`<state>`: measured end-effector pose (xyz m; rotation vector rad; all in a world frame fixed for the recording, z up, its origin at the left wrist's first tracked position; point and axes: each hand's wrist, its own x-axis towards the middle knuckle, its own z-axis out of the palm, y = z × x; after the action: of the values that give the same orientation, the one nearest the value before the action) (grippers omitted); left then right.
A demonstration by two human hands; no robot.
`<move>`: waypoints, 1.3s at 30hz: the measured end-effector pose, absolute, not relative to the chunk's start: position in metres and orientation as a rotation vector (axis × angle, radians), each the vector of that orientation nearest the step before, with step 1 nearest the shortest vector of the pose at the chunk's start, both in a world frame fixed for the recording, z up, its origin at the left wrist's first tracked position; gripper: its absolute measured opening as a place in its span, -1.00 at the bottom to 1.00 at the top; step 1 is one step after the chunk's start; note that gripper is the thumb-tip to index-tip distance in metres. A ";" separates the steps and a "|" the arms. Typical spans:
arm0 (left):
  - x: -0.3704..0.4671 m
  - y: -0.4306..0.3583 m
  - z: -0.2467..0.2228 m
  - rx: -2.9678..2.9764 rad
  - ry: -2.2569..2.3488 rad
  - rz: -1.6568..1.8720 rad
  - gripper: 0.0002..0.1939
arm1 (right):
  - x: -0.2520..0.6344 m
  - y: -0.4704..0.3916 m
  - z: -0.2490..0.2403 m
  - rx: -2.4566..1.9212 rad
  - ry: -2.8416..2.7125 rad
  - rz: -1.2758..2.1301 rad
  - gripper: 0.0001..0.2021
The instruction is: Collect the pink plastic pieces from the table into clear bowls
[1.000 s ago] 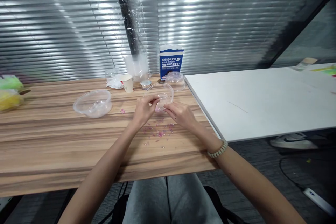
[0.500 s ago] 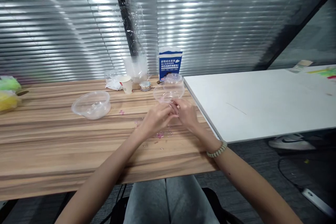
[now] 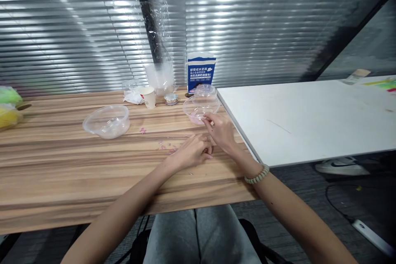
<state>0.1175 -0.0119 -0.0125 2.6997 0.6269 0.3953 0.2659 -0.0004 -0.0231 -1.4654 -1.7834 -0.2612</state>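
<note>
Clear bowl (image 3: 199,110), wood-grain table (image 3: 77,169), white table (image 3: 312,119) alongside, blinds (image 3: 247,33) behind.

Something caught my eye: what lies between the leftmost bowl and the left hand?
The head view shows small pink pieces on the table between bowl and left hand.

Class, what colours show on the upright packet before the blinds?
The packet is mainly blue, with some white; the head view shows it best.
</note>
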 end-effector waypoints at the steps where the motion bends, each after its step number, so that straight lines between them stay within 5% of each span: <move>1: 0.118 -0.012 -0.013 2.694 0.612 0.400 -0.96 | 0.266 0.000 -0.023 -1.451 -1.789 -0.261 -0.85; 8: 0.116 -0.016 0.009 2.561 0.503 0.534 -0.89 | 0.266 0.000 -0.023 -1.335 -1.848 -0.232 -0.86; 16: 0.088 0.015 0.031 2.285 0.916 1.233 -0.98 | 0.264 -0.005 -0.019 -1.163 -1.974 -0.276 -0.87; 28: 0.070 0.043 0.011 2.463 1.180 1.155 -0.80 | 0.261 -0.007 -0.017 -1.076 -2.092 -0.292 -0.81; 39: 0.065 0.042 0.020 2.417 1.149 1.296 -0.86 | 0.261 -0.008 -0.015 -1.081 -2.100 -0.293 -0.81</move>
<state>0.0651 0.0423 0.0199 2.4169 1.1487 1.2956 0.2606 -0.0085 -0.0147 -1.0813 -2.1001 -0.2928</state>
